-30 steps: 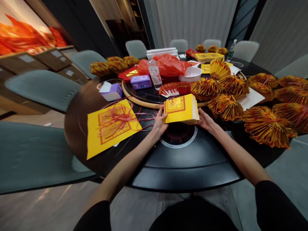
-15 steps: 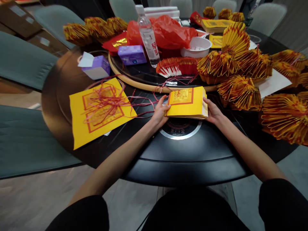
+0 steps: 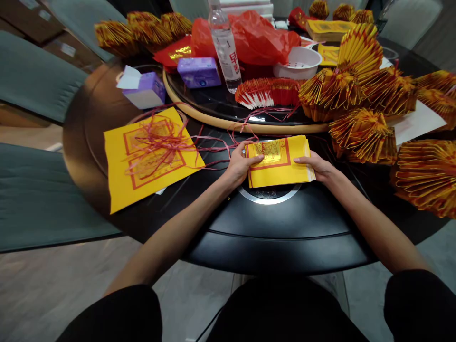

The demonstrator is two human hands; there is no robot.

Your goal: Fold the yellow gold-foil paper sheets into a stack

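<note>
A stack of yellow joss paper [image 3: 278,173] with a red-framed gold print is held over the near side of the black table. My left hand [image 3: 241,164] grips its left end, thumb across the print. On the right end, my right hand [image 3: 317,165] is closed with its thumb on the top sheet and its fingers behind. Left of the stack lies a large yellow printed sheet [image 3: 117,175], and a tangle of pink-red ribbon strings [image 3: 160,142] rests on it, some strands reaching toward my left hand. Folded yellow-red paper fans [image 3: 359,135] crowd the right side.
A raised turntable [image 3: 213,122] carries a water bottle [image 3: 225,52], a purple tissue pack [image 3: 199,72], red plastic bags [image 3: 256,38], a white basket [image 3: 298,61] and a red folded-paper row [image 3: 267,91]. An opened tissue pack [image 3: 146,90] stands left. Green chairs [image 3: 32,190] line the left side.
The stack has tilted so its top face turns toward me, and it sits slightly lower. My right thumb has moved from the edge onto the top sheet. The view has shifted slightly.
</note>
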